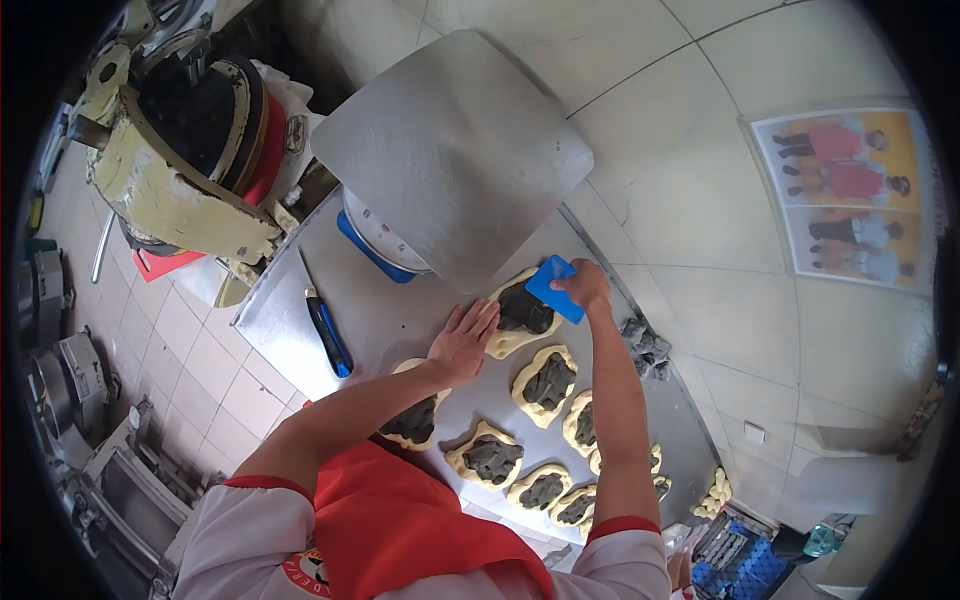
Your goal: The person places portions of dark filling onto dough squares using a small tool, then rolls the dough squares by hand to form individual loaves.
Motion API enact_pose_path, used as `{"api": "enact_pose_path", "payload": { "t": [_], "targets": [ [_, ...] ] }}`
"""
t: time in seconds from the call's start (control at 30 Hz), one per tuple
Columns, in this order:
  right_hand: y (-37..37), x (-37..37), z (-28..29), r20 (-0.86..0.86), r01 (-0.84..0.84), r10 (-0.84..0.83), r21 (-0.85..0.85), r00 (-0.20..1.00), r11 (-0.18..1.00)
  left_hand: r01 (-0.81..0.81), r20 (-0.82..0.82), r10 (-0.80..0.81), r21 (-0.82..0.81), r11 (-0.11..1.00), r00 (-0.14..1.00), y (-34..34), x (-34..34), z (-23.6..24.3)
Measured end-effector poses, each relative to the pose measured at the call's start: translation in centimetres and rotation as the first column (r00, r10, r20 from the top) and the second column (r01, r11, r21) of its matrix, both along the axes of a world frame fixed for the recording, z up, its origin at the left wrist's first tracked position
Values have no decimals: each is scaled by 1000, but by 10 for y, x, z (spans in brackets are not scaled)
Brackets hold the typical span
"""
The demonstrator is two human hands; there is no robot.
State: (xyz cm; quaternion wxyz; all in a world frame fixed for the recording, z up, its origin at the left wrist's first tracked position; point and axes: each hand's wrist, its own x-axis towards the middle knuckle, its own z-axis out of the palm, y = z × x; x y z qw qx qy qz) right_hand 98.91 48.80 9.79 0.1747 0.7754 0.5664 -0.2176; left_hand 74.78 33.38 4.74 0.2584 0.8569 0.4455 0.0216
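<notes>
The left hand (464, 345) lies flat, fingers extended, touching the left edge of the far dough (522, 318); the right hand (585, 285) pinches one blue scraper (555, 290) against its right side. This dough is pale yellow, uneven, dark filling at its middle. At least six more filled pieces (485, 455) lie nearer, others partly hidden by the right arm. One knife (328, 335) lies left.

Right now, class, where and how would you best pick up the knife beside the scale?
Probably by the middle of its blue-and-black handle, coming from the person's side. The knife lies with the handle's thick end toward the person and its narrow blade pointing away. The left hand is nearer.
</notes>
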Motion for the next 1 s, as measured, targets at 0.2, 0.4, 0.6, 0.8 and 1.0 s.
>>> {"api": "enact_pose_path", "payload": {
  "t": [0.2, 0.4, 0.6, 0.8, 1.0],
  "targets": [
    [-19, 32, 16, -227, -109, 107, 7, 968, 994, 0, -38, -8, -196, 981, 999, 13, 47, 53],
    [-62, 16, 18, 8, 30, -32, 208, 999, 978, 272, -127, -283, -91, 958, 951, -4, 44, -1],
    [-104, -19, 54, -327, 17, 34, 149, 944, 989, 353, 25, -355, -180, 918, 935, 45, 15, -21],
    [-240, -119, -59, 13, -33, 31, 558, 999, 829, 372, 209, -352, -65, 926, 912, 54, -24, -21],
    [-190, -50, 23, -176, -25, 100, 384, 979, 923, 140, 320, -109, -74, 987, 941, 23, -53, -7]
  ]
}}
